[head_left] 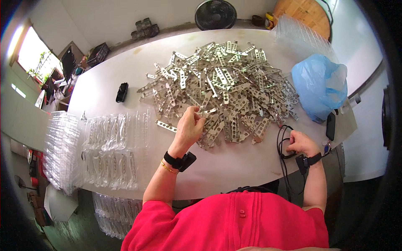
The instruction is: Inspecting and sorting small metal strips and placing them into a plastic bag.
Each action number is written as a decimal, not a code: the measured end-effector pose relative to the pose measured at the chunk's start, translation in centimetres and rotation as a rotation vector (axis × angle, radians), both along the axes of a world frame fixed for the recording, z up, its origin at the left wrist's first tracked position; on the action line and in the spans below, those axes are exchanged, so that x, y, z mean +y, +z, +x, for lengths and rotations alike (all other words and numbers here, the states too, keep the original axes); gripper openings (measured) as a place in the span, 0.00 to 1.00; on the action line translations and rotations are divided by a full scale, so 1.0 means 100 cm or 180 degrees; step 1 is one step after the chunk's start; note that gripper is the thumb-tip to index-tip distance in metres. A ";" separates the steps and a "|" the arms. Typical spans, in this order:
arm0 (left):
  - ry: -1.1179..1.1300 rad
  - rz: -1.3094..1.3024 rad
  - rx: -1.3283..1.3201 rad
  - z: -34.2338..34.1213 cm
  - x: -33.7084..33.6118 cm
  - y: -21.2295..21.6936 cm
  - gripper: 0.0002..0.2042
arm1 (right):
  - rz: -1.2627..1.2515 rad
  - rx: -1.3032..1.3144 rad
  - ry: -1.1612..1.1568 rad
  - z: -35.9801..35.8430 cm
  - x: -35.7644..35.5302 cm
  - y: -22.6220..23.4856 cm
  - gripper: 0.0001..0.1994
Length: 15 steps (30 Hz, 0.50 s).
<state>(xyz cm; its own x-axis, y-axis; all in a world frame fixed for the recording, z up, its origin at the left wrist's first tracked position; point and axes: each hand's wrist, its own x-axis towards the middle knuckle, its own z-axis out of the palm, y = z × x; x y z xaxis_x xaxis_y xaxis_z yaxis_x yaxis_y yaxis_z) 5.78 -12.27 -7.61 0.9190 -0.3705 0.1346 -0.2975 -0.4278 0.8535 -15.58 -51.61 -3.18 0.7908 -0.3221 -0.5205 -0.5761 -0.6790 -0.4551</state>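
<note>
A large heap of silvery perforated metal strips [238, 96] covers the middle of the white table. At its near left edge, my left hand [190, 127] has its fingers curled together. A metal strip [209, 111] shows at the fingertips, partly hidden by them. One loose strip [166, 126] lies just left of that hand. Right of the heap, my right hand [303, 143] is closed, with a looped black cable [279, 144] at its fingers. The cable hangs over the table's near edge.
Clear plastic trays [111, 131] with bagged strips lie at left, beside stacked trays [60, 150]. A blue plastic bag [319, 85], a dark phone-like object [331, 126] and more clear trays [303, 35] are at right. A small black device [122, 92] lies far left; a fan [215, 15] stands behind.
</note>
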 end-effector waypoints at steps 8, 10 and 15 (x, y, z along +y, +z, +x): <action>0.0074 0.0231 -0.0243 -0.001 -0.004 -0.013 0.23 | 0.0145 -0.0160 0.0200 -0.002 -0.009 0.001 0.17; 0.0108 0.0205 -0.0293 -0.001 -0.007 -0.016 0.22 | 0.0332 -0.0259 0.0215 -0.004 -0.012 -0.001 0.17; 0.0078 0.0283 -0.0368 0.003 -0.006 -0.021 0.21 | 0.0327 -0.0320 0.0403 -0.006 -0.020 -0.004 0.17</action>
